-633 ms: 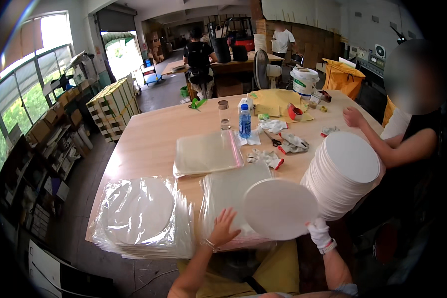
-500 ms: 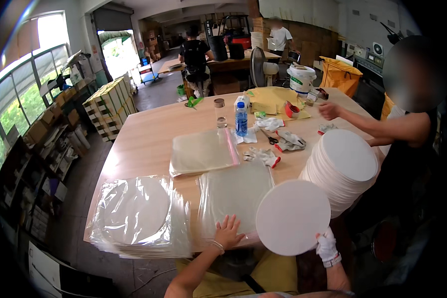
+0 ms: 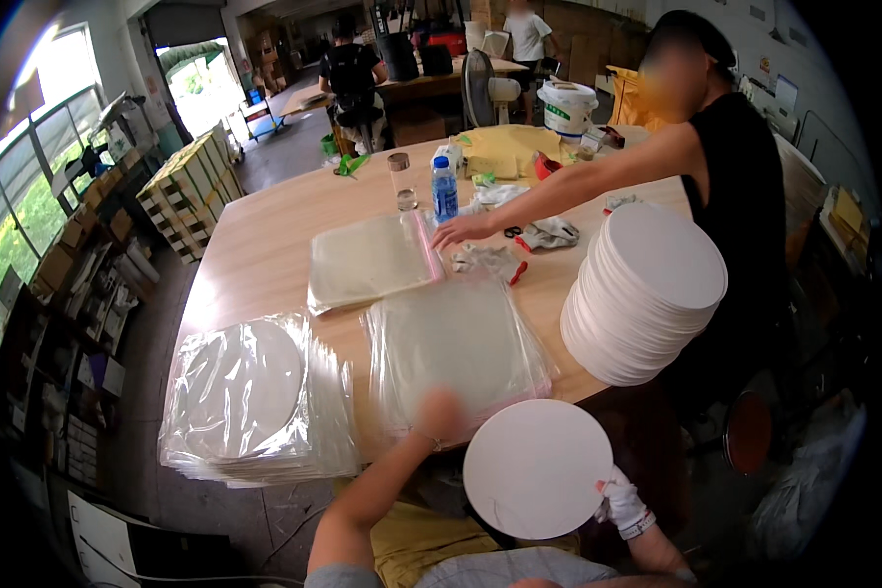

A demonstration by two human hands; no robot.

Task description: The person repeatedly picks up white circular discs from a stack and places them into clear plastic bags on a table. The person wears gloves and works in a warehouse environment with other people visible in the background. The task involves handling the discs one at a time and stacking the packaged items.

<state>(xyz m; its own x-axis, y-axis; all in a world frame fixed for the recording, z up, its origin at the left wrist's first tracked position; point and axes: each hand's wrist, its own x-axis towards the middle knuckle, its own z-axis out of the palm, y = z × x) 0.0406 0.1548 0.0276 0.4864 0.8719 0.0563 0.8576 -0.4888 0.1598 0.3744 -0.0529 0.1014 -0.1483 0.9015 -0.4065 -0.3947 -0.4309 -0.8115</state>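
My right hand (image 3: 622,502), in a white glove, grips the right edge of a white round disc (image 3: 539,468), tilted at the table's front edge. My bare left hand (image 3: 442,414) is smeared by motion, over the near edge of a stack of clear plastic bags (image 3: 453,338); its fingers cannot be made out. To its left lies a pile of bagged discs (image 3: 250,392) in shiny clear film. A tall stack of white discs (image 3: 622,304) stands at the table's right edge.
A co-worker's arm (image 3: 598,181) stretches across from the right, the hand near another bag stack (image 3: 372,260). Around it are a water bottle (image 3: 444,191), a clear jar (image 3: 402,181), work gloves (image 3: 549,233), yellow sheets (image 3: 510,152) and a white bucket (image 3: 566,108). A stool (image 3: 748,431) stands at right.
The co-worker has leaned in and reached left over the table. My right hand has brought the disc lower and nearer to me. My left hand has gone from flat on the bags to blurred.
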